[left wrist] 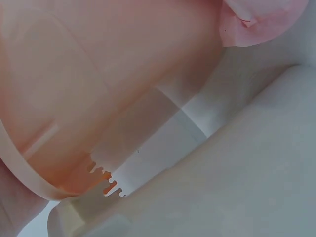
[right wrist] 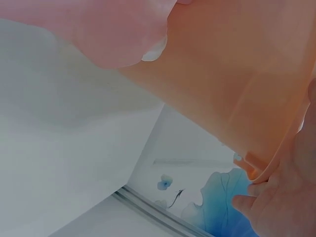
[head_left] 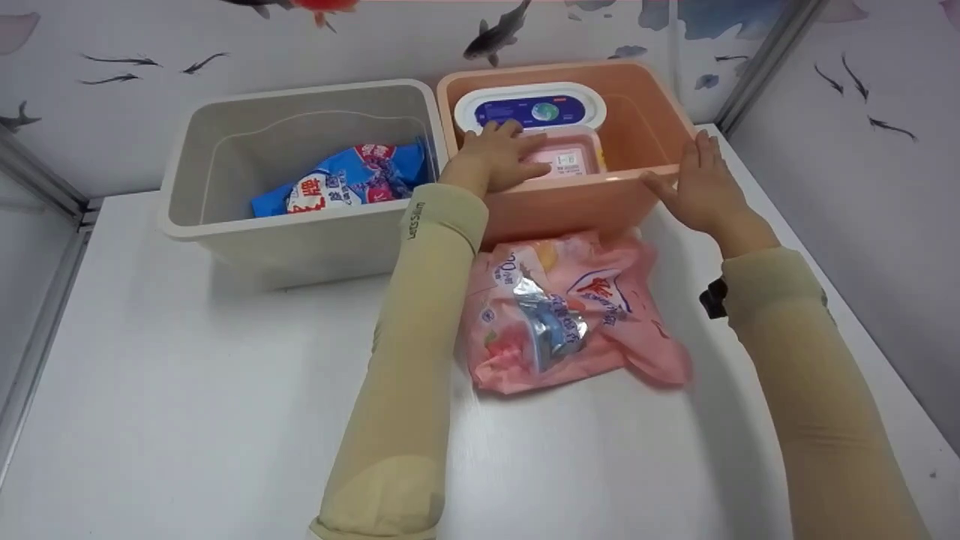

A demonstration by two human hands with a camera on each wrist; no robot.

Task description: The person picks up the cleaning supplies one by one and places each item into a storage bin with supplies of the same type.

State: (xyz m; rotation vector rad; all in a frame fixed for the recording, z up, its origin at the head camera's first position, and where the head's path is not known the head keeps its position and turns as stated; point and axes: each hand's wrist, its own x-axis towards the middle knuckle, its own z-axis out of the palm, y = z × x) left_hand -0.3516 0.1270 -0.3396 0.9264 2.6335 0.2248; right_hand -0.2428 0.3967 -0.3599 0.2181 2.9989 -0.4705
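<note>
An orange plastic bin holds a white oval tub with a blue label and a pink container in front of it. My left hand reaches over the bin's front rim, fingers spread across the pink container. At the bin's front right corner, my right hand lies against the rim with straight fingers, the thumb apart at the front. The right wrist view shows this hand beside the bin's corner. A pink printed plastic bag lies on the table before the bin.
Left of the orange bin stands a grey bin with a blue printed bag inside. Both bins stand side by side on a white table. Behind rises a wall with painted fish; another wall borders the right.
</note>
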